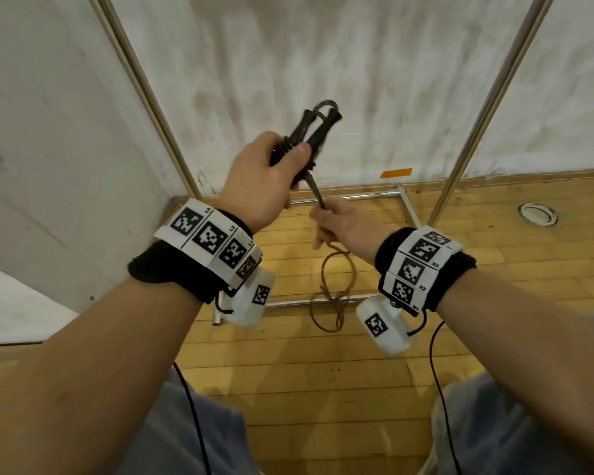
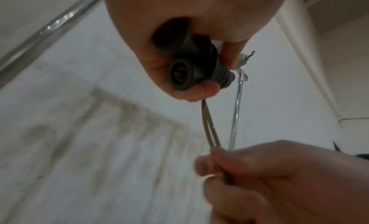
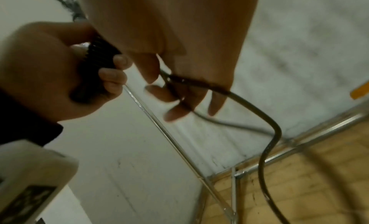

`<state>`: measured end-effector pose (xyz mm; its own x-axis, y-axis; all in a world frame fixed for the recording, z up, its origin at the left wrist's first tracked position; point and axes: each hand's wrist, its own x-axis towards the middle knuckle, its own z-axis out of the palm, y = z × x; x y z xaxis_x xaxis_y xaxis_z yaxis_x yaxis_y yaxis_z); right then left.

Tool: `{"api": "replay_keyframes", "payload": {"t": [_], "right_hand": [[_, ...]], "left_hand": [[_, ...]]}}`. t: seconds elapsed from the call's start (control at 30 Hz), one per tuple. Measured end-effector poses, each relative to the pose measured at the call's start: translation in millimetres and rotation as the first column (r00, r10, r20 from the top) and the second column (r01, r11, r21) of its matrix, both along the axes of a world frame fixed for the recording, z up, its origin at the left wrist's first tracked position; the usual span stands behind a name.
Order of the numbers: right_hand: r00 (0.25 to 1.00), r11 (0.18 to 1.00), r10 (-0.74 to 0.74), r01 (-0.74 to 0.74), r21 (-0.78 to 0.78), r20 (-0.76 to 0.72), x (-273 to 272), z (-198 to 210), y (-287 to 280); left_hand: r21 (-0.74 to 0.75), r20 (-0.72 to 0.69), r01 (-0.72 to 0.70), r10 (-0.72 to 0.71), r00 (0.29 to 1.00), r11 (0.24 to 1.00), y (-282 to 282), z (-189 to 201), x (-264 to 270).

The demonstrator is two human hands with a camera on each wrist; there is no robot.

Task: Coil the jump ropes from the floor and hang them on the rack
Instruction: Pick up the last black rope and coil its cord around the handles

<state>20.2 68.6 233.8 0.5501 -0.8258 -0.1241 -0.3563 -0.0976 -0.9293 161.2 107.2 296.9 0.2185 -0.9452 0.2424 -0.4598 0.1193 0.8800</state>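
My left hand [image 1: 264, 176] is raised and grips both black ribbed handles [image 1: 314, 132] of one jump rope, side by side; their butt ends [image 2: 180, 73] show in the left wrist view. Two strands of brown rope [image 1: 318, 193] run down from the handles into my right hand [image 1: 340, 224], which pinches them [image 2: 211, 139] just below the left hand. Below the right hand the rope [image 3: 267, 148] hangs in loose loops [image 1: 333, 293] down to the wooden floor. The metal rack [image 1: 144, 84] stands in front of me against the wall.
The rack's two slanted uprights [image 1: 494, 97] and its low base bars [image 1: 357, 195] frame the space ahead. An orange tape strip [image 1: 396, 173] is on the wall and a round floor fitting [image 1: 537, 214] sits at the right. A white ledge [image 1: 14, 303] lies at left.
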Motion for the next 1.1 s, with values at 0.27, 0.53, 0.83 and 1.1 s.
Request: {"api": "replay_keyframes", "payload": {"t": [0.27, 0.53, 0.83, 1.1], "right_hand": [[0.960, 0.897, -0.261, 0.202, -0.394, -0.104, -11.5, 9.6, -9.2], [0.961, 0.888, -0.211, 0.111, -0.447, -0.180, -26.5, 16.5, -13.4], [0.975, 0.888, -0.040, -0.066, -0.455, -0.219, -21.0, 37.0, 4.4], [0.986, 0.874, -0.047, -0.036, -0.485, -0.158, -23.9, 44.8, 5.7]], "left_hand": [[-0.051, 0.229, -0.091, 0.101, 0.968, 0.995, -7.8, -5.3, 12.6], [0.109, 0.469, -0.162, 0.093, 0.878, 0.981, -15.8, -23.1, 34.7], [0.118, 0.614, -0.177, 0.068, 0.787, 0.977, -24.6, -41.0, 31.9], [0.314, 0.734, -0.136, -0.149, 0.663, 0.940, -23.6, -55.0, 14.6]]}}
